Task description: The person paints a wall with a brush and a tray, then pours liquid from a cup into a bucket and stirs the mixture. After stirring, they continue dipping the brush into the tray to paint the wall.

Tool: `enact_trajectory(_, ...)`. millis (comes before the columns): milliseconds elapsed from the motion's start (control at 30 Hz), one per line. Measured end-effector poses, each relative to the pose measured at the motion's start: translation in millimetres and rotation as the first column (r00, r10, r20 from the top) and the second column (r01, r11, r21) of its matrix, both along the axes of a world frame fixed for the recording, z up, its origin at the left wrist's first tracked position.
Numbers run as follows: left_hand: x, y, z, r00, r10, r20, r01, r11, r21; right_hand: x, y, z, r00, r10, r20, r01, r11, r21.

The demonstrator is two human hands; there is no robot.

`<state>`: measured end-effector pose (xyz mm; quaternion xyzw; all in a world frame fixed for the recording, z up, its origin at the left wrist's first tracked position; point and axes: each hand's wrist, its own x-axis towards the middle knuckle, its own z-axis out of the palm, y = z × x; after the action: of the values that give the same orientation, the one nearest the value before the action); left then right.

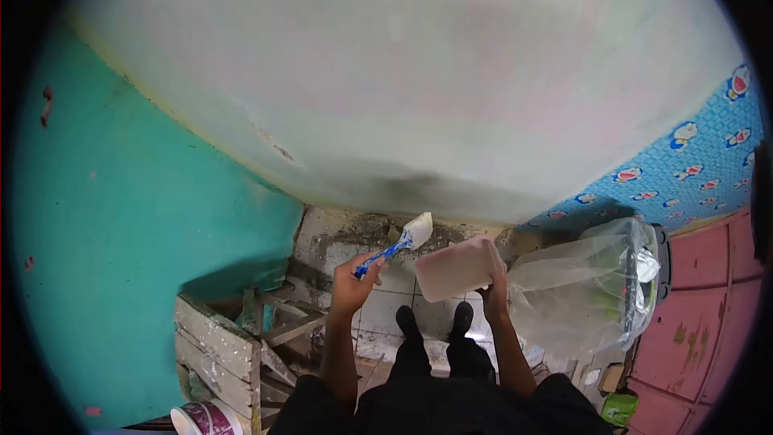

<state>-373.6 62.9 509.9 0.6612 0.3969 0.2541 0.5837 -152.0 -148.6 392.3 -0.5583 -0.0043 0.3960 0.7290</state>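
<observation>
- The blue fabric sheet (692, 161) is printed with cartoon cats.
- The slim plastic-handled scraper (394, 248) is mottled blue and white.
- The rectangular flat board (455, 270) is coloured pink.

No text can be read; the label on the tub (206, 420) is blurred

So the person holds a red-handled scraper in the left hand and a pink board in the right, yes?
Not quite. The head view shows that the handle of the scraper is blue, not red. The rest stands: the left hand holds it, and the right hand holds the pink board.
</observation>
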Motion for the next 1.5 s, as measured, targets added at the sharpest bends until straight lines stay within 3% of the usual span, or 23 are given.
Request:
enact_trajectory(167,-31,-16,88,0.999,-0.014,-0.03,0.017,0.997,0.079,-43,6,46,0.997,0.077,-0.024,-0.077,0.997,0.02)
enact_trajectory(267,-46,-21,98,0.999,0.018,-0.044,-0.013,0.992,0.123,-74,11,59,0.993,0.109,-0.037,-0.107,0.993,0.046)
enact_trajectory(367,-57,-24,106,0.999,0.007,-0.046,0.01,0.93,0.367,-102,17,66,0.987,0.154,-0.041,-0.151,0.986,0.064)
enact_trajectory(467,-64,-25,110,0.998,-0.056,0.03,0.034,0.867,0.497,-131,23,71,0.983,0.166,-0.073,-0.156,0.98,0.127)
enact_trajectory(567,-74,-22,114,0.996,-0.071,-0.058,0.092,0.8,0.593,-156,26,80,0.981,0.179,-0.068,-0.164,0.969,0.184)
enact_trajectory(767,-88,-11,136,0.97,-0.092,-0.226,0.218,0.744,0.632,-184,34,88,0.984,0.165,-0.065,-0.15,0.971,0.186)
enact_trajectory(867,-85,-4,142,0.987,-0.125,-0.106,0.16,0.606,0.779,-191,40,93,0.984,0.158,-0.083,-0.139,0.971,0.192)
enact_trajectory(967,-85,0,144,0.973,-0.202,-0.115,0.21,0.558,0.802,-199,45,99,0.984,0.15,-0.094,-0.13,0.972,0.194)
enact_trajectory(1167,-84,7,125,0.945,-0.265,-0.193,0.32,0.611,0.724,-202,49,108,0.987,0.146,-0.071,-0.13,0.972,0.194)
enact_trajectory(1367,-79,7,107,0.948,-0.264,-0.176,0.31,0.654,0.69,-207,48,112,0.985,0.161,-0.063,-0.146,0.968,0.203)
enact_trajectory(1500,-84,3,110,0.949,-0.266,-0.169,0.296,0.569,0.767,-210,48,114,0.989,0.136,-0.054,-0.125,0.977,0.175)
